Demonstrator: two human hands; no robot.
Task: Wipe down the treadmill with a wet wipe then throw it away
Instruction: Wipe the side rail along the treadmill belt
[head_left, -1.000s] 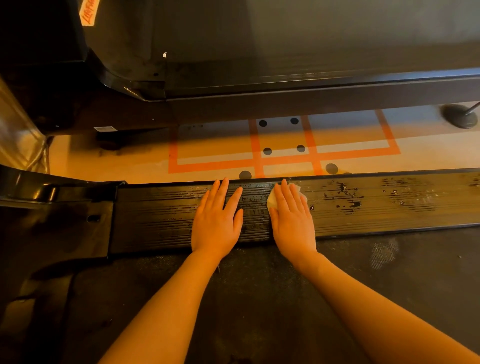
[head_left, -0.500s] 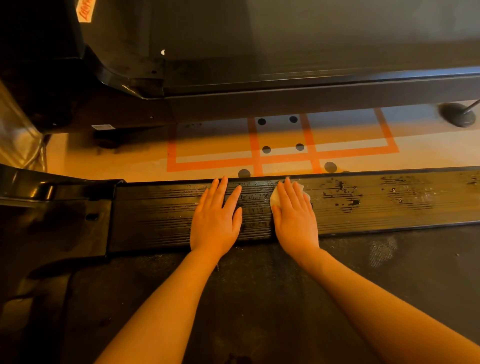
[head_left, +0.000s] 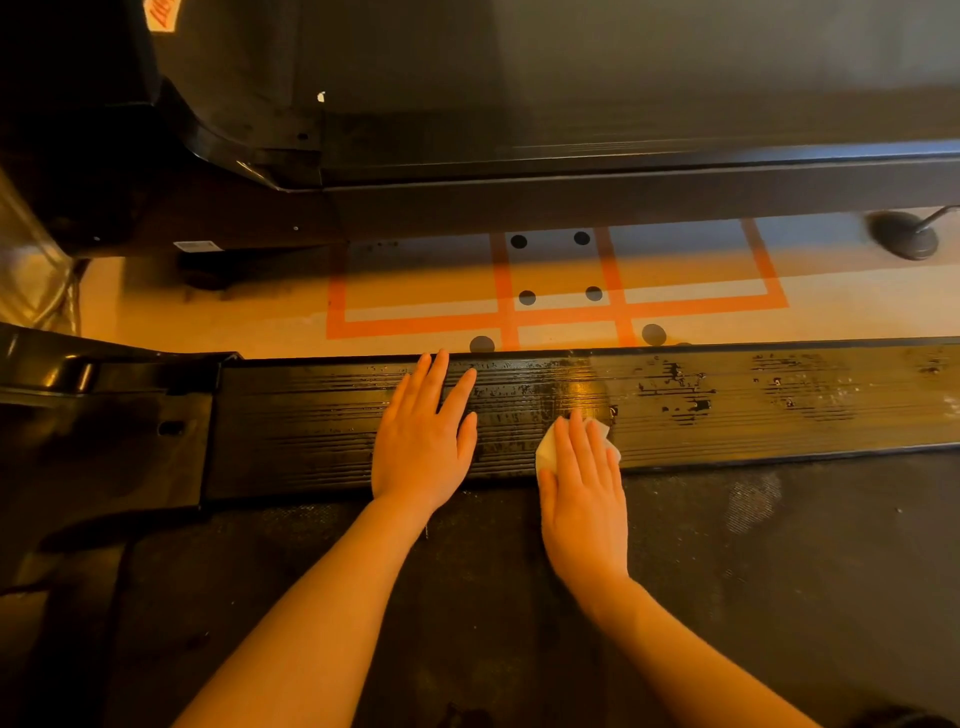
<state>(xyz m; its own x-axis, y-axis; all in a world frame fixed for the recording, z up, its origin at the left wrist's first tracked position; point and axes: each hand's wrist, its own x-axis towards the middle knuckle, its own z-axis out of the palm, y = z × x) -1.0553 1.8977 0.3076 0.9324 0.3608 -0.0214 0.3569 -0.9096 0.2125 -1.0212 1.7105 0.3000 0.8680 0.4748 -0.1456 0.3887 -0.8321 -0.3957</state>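
**A:** Start at the hands. What have you got?

**B:** My right hand (head_left: 582, 499) lies flat, fingers straight and close together, pressing a small white crumpled wet wipe (head_left: 548, 451) onto the black ribbed side rail of the treadmill (head_left: 311, 431). The wipe shows only at the hand's left edge and past the fingertips; the rest is hidden under the fingers. The heel of that hand sits over the dark rubbery running belt (head_left: 727, 597) just below the rail.

**A:** And the other one?

**B:** My left hand (head_left: 423, 441) is also flat on the same rail, fingers spread a little and straight, holding nothing. It rests just beside the right hand, apart from it, with its fingertips near the rail's far edge.

**A:** What does the rail look like around them?

**B:** Between and above the two hands it shines wet. Further to the right there are dark patchy marks on the ribs. On the left the rail ends at a glossy black plastic end cover (head_left: 104, 405).

**A:** Beyond the treadmill?

**B:** A pale floor (head_left: 208, 312) with orange tape lines (head_left: 415, 325) laid out in a grid and several round black dots (head_left: 527, 298) inside and near it. Across that strip stands a second dark machine with a long black frame (head_left: 623, 192). At the far right a small dark round foot with a thin stem (head_left: 906, 236) sits on the floor. An orange label (head_left: 161, 13) shows at the top left; I cannot read it.
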